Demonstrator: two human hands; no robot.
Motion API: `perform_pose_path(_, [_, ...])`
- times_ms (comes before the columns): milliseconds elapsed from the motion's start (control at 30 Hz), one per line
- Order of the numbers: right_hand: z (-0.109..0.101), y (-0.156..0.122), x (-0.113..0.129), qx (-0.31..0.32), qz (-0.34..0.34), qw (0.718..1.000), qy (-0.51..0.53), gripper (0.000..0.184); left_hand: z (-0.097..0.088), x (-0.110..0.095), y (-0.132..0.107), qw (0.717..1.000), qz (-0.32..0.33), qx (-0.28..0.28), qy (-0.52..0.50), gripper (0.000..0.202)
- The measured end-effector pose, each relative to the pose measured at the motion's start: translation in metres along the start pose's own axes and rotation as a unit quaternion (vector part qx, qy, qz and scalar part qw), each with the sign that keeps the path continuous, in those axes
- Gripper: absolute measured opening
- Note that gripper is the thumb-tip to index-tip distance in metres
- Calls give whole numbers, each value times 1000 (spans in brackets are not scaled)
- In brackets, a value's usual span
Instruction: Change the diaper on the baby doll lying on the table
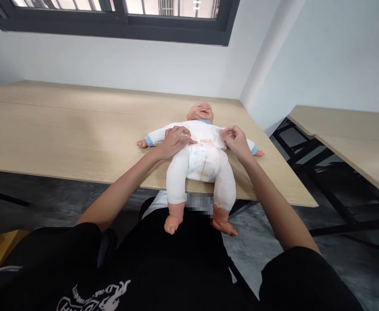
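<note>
A baby doll (200, 113) lies on its back, its legs hanging over the front edge of the table. It wears a white shirt (196, 128) with blue trim and a printed diaper (203, 162). Over the doll's waist on the left rests my left hand (175, 140), its fingers stretched out and one fingertip at the diaper's top edge. My right hand (235, 140) is at the other side of the waist, thumb and forefinger pinched together at the loose lower edge of the shirt. Part of that edge is hidden by the fingers.
The doll lies near the right end of a long wooden table (63, 129), against a wall with a window (118, 21). A second table (354, 134) with dark folding legs stands at the right. At the lower left is a yellow wooden piece (1, 250).
</note>
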State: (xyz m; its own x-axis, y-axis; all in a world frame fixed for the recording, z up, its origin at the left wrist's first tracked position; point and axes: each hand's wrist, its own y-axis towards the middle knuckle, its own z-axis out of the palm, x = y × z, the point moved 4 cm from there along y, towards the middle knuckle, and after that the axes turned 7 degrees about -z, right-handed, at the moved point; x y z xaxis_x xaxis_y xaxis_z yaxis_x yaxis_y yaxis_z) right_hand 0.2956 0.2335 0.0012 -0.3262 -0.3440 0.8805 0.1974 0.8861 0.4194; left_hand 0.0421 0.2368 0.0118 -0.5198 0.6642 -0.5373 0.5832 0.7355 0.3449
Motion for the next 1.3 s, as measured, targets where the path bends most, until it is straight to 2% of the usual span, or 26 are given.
perform_pose_path(100, [12, -18, 3, 37, -74, 994, -65, 47, -2, -13, -5, 1000, 7, -2, 1, 72])
perform_pose_path(167, [19, -25, 7, 45, -115, 988, -93, 48, 0, -25, -9, 1000, 13, 15, 12, 68])
perform_pose_path(233, [21, -27, 10, 53, -124, 986, -101, 48, 4, -35, -13, 998, 14, 62, 26, 67])
perform_pose_path(300, [21, -26, 12, 63, -125, 985, -100, 47, 9, -40, -15, 993, 9, 109, 41, 78])
perform_pose_path(367, [21, -23, 13, 74, -130, 984, -98, 46, 13, -40, -15, 990, 7, 133, 44, 83])
perform_pose_path(433, [21, -22, 13, 83, -134, 982, -103, 45, 15, -34, -14, 990, 10, 140, 23, 77])
perform_pose_path(667, [26, -23, 16, 77, -152, 980, -104, 43, 17, -19, -18, 990, 12, 125, -62, 68])
perform_pose_path(967, [15, -24, 9, -1, -134, 988, -78, 35, 21, -14, -25, 992, 13, 78, -97, 65])
perform_pose_path(1200, [14, -22, -2, -35, -104, 992, -64, 27, 20, -13, -28, 988, 10, 90, -123, 63])
perform_pose_path(1300, [10, -19, -4, -56, -59, 994, -66, 22, 18, -17, -29, 986, 4, 67, -151, 63])
